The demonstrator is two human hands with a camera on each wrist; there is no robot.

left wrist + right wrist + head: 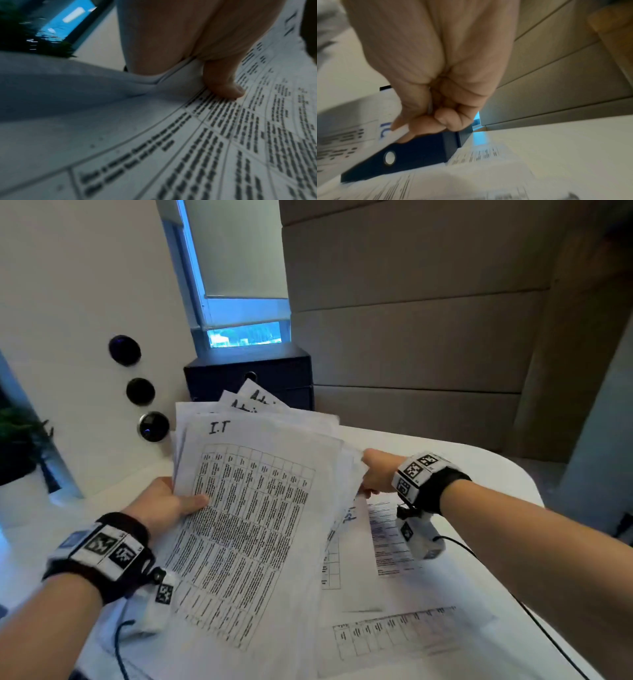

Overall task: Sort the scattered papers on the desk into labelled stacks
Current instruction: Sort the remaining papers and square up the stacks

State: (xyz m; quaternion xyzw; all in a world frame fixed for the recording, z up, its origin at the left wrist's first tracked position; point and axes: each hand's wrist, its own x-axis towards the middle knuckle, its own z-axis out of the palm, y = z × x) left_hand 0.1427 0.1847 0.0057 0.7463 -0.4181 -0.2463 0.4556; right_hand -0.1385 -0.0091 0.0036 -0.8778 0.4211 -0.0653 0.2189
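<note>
My left hand [168,501] grips a fanned bundle of printed papers [253,508] by its left edge, thumb [223,86] pressed on the top sheet [188,135], which carries a table and the handwritten label "I.T". Sheets behind it show other handwritten labels at their tops. My right hand [375,470] pinches the right edge of a sheet in that bundle; in the right wrist view its fingers [436,120] are curled tight round a paper edge. More printed sheets [394,535] lie flat on the white desk [479,470] under and right of the bundle.
A dark blue drawer box [250,374] stands at the desk's back by the window. Three round black knobs [140,390] sit on the white wall to the left. A potted plant [20,440] is at far left. Black cables [534,621] trail from the wrist cameras.
</note>
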